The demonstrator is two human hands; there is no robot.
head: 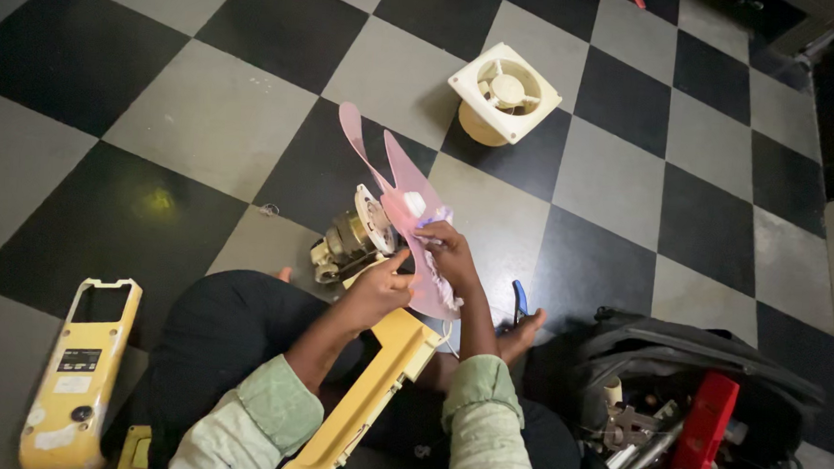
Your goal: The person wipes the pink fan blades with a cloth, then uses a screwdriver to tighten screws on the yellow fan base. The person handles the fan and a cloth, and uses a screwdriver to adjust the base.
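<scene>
Sitting on b/w checkered floor (pixel 205 109), hands (pixel 415 268) on pink fan blade (pixel 395 191)

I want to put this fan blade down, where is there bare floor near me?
Bare tiles lie to the left, between the yellow casing and the pink fan blade, and to the right between the white exhaust fan and the black tool bag. It is crowded around the motor, both hands and the lap.

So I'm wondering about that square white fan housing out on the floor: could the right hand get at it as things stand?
Probably yes: bare floor lies between the right hand and the fan housing, though that hand is on the pink fan blade.
</scene>
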